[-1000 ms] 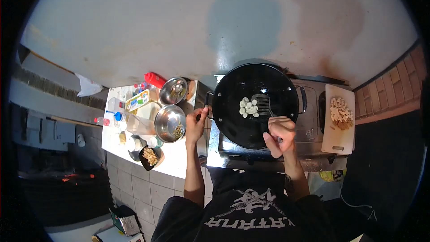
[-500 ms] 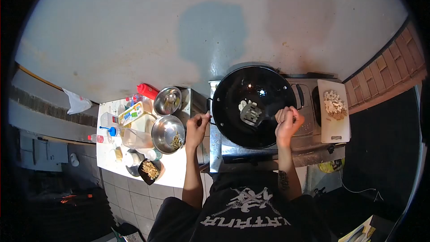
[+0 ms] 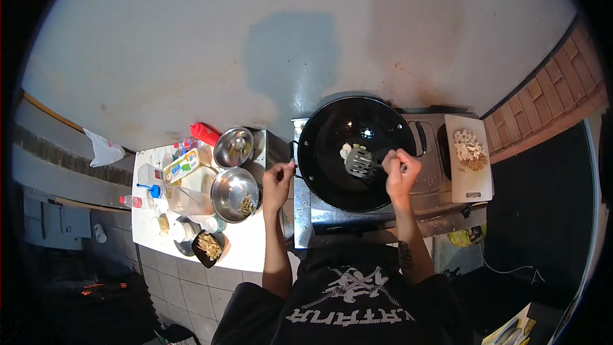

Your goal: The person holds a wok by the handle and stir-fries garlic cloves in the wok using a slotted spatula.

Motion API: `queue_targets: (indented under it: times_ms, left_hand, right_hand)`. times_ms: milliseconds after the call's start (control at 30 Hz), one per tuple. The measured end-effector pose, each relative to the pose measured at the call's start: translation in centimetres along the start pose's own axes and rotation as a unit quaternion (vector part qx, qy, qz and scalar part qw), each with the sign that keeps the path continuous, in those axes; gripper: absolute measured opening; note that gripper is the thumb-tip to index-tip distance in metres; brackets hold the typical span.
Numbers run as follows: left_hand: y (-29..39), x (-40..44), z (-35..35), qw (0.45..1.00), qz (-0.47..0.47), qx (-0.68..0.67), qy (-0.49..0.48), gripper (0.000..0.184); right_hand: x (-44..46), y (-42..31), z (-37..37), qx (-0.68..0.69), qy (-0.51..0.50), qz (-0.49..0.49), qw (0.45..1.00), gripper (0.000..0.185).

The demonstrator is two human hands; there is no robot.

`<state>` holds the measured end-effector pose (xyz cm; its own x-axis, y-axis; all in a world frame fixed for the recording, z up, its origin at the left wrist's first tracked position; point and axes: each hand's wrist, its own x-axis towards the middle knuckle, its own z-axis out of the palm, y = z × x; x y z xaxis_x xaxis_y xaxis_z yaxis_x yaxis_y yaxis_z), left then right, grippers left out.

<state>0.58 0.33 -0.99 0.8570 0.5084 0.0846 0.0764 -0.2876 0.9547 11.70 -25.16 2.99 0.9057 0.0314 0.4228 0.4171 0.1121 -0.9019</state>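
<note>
A large black wok (image 3: pixel 341 191) sits on the stove. My left hand (image 3: pixel 277 185) is closed on the wok's left side handle (image 3: pixel 293 153), fingers pinched together. My right hand (image 3: pixel 402 171) is wrapped round the handle of a slotted spatula (image 3: pixel 362 163). The spatula's head is down inside the wok, beside a small clump of pale, sliced pieces (image 3: pixel 345 151) that it partly covers. What the pieces are I cannot tell for sure.
At right lies a white cutting board (image 3: pixel 473 182) with pale chopped pieces and brown bits. The left table holds two steel bowls (image 3: pixel 218 207), a black bowl (image 3: pixel 202 259) of pale strips, a red squeeze bottle (image 3: pixel 204 133) and several containers. A wall (image 3: pixel 191 70) stands behind the stove.
The spatula has shifted slightly within the wok, its head now close against the pale pieces. My right hand has moved a little left with it. The whole view has shifted slightly.
</note>
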Motion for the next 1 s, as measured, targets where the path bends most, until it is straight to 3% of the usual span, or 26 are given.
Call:
queue_targets:
  times_ms: [233,333,567,667,1000]
  left_hand:
    - [-0.3,0.1,0.1,1.000,0.015,0.008,-0.001,0.033]
    - [0.0,0.0,0.1,0.999,-0.026,0.006,-0.025,0.035]
    - [0.5,-0.3,0.6,1.000,0.007,0.001,0.025,0.034]
    - [0.2,-0.4,0.8,1.000,0.005,0.001,0.028,0.033]
    - [-0.3,-0.3,0.9,0.999,-0.009,-0.046,0.022,0.031]
  right_hand:
    - [1.3,-1.2,-0.3,0.035,0.046,-0.008,0.998,0.038]
    - [0.9,-0.4,0.9,0.081,0.049,0.001,0.996,0.038]
    - [-0.9,1.5,1.6,0.020,0.042,0.041,0.998,0.037]
    - [-1.3,1.3,1.3,-0.038,0.038,0.007,0.999,0.037]
    - [0.1,-1.3,0.0,0.075,0.072,-0.017,0.994,0.038]
